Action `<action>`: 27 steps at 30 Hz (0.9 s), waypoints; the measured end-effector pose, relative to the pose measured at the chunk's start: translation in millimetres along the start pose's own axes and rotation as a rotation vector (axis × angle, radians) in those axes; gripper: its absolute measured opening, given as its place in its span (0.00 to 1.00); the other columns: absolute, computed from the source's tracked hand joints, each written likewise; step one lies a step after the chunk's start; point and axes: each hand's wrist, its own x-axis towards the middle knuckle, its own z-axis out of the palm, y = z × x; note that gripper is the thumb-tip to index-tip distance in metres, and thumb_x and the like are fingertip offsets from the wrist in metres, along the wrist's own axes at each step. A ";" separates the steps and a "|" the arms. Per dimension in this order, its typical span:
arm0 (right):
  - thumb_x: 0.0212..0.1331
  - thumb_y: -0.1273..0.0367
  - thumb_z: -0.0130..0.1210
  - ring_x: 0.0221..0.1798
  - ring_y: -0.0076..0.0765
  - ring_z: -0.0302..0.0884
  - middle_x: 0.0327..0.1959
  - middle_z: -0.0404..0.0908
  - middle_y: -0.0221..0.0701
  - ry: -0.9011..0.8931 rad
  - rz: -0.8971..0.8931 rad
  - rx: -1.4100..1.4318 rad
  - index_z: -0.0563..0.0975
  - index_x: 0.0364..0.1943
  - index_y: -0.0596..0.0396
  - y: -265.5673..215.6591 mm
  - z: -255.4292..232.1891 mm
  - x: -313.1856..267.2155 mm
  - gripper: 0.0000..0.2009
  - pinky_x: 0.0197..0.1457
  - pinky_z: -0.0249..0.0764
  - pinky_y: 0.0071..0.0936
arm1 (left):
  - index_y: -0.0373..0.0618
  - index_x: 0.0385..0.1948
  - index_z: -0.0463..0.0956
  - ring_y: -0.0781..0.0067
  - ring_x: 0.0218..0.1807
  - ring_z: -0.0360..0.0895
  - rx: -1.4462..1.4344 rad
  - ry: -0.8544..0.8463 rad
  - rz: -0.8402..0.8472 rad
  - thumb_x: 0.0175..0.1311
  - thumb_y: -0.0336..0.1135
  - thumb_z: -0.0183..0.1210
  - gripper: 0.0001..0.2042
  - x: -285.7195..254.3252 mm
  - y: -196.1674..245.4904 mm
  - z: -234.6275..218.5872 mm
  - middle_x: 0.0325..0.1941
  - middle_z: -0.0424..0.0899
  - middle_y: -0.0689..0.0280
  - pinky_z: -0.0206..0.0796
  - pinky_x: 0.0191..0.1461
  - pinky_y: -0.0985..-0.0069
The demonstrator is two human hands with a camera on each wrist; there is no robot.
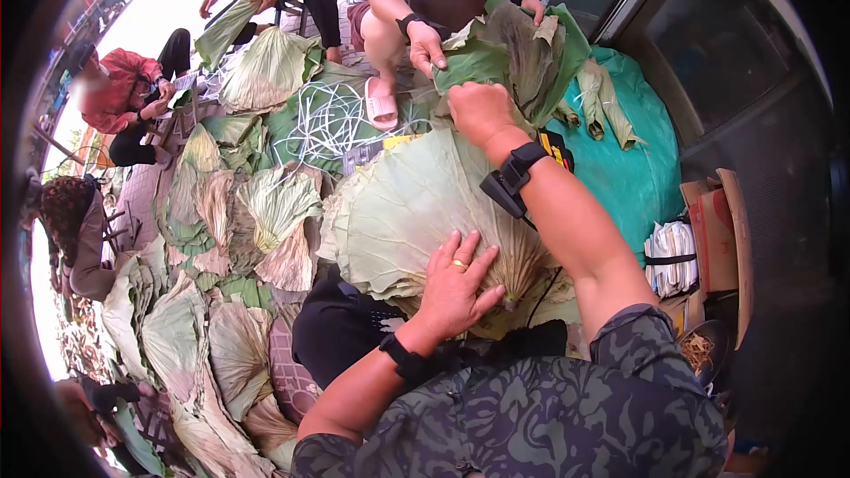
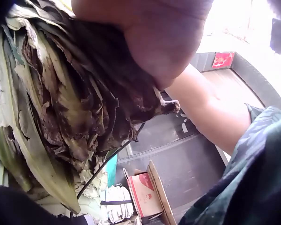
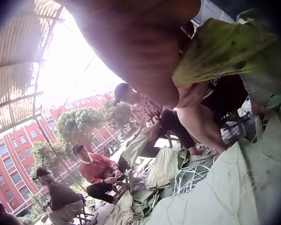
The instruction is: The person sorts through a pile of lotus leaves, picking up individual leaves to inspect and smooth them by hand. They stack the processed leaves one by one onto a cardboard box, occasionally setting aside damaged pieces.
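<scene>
a person's left hand (image 1: 456,281) is pressing flat, fingers spread, on a large lotus leaf (image 1: 416,204) lying across their lap. the right hand (image 1: 479,110) is gripping the leaf's far edge, beside a seated person's green leaf (image 1: 478,62).

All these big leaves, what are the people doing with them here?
A person works on a large pale lotus leaf spread over the lap. The left hand lies flat with straight fingers near the leaf's brown centre, pressing it down. The right hand grips the leaf's far edge. Opposite, a seated person handles a green leaf. More leaves cover the ground.
</scene>
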 end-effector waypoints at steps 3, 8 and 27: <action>0.50 0.68 0.48 0.27 0.40 0.78 0.23 0.78 0.32 0.195 0.017 0.007 0.75 0.23 0.49 12.2 -2.9 -3.9 0.05 0.33 0.71 0.39 | 0.47 0.54 0.66 0.42 0.63 0.54 -0.034 -0.006 0.023 0.53 0.47 0.54 0.26 2.6 -0.8 -2.5 0.61 0.61 0.51 0.46 0.63 0.55; 0.53 0.66 0.51 0.26 0.47 0.74 0.25 0.76 0.37 0.621 0.145 0.195 0.74 0.25 0.54 37.0 -52.9 -10.8 0.07 0.30 0.71 0.35 | 0.43 0.45 0.72 0.43 0.58 0.61 -0.012 0.258 0.077 0.51 0.39 0.58 0.19 15.0 10.8 -21.9 0.55 0.67 0.50 0.54 0.57 0.56; 0.59 0.59 0.48 0.52 0.42 0.71 0.52 0.72 0.39 -0.039 0.519 2.940 0.62 0.57 0.60 1.9 -48.5 -217.1 0.25 0.58 0.65 0.42 | 0.35 0.56 0.58 0.53 0.56 0.67 -1.827 0.099 -0.485 0.54 0.23 0.47 0.23 24.0 23.4 -28.6 0.56 0.69 0.54 0.57 0.62 0.54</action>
